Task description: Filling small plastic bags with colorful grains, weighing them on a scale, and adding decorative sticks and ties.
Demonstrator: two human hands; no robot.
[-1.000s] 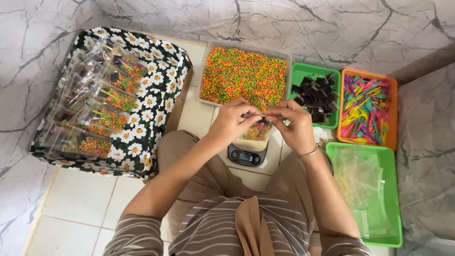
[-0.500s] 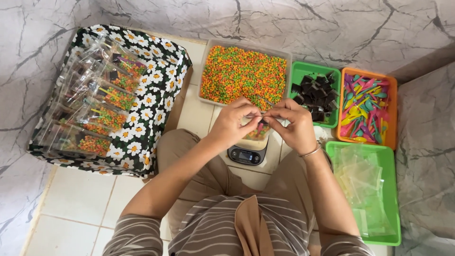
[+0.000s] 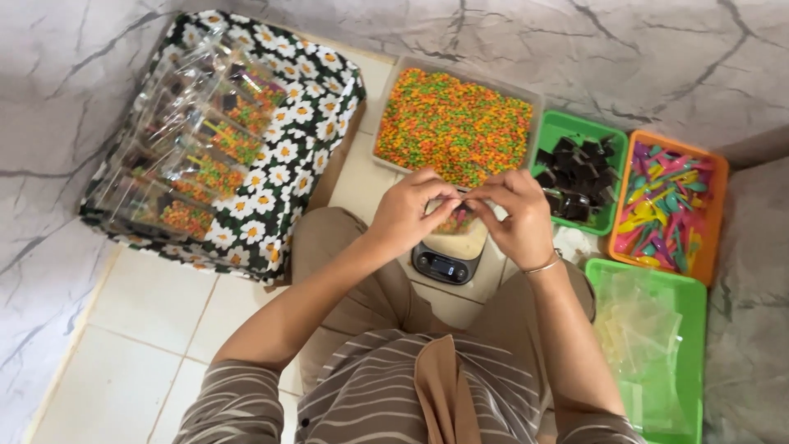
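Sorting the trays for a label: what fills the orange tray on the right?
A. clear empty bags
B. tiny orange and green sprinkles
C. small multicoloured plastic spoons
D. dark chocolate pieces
C: the orange tray holds a heap of small pink, yellow, green and purple plastic spoons.

The floor (image 3: 148,329) is pale cream tile, and the wall (image 3: 657,57) along its far edge is white marble with dark grey veins. At the floor's far left sits a black cloth (image 3: 288,164) printed with white daisies with yellow centres. The clear tray (image 3: 538,103) holds orange, green and yellow bits (image 3: 452,123). A green basket (image 3: 575,127) carries black pieces (image 3: 575,168); an orange basket (image 3: 715,205) carries pink, yellow, green and purple spoons (image 3: 666,205). The shirt (image 3: 370,395) is brown with white stripes.
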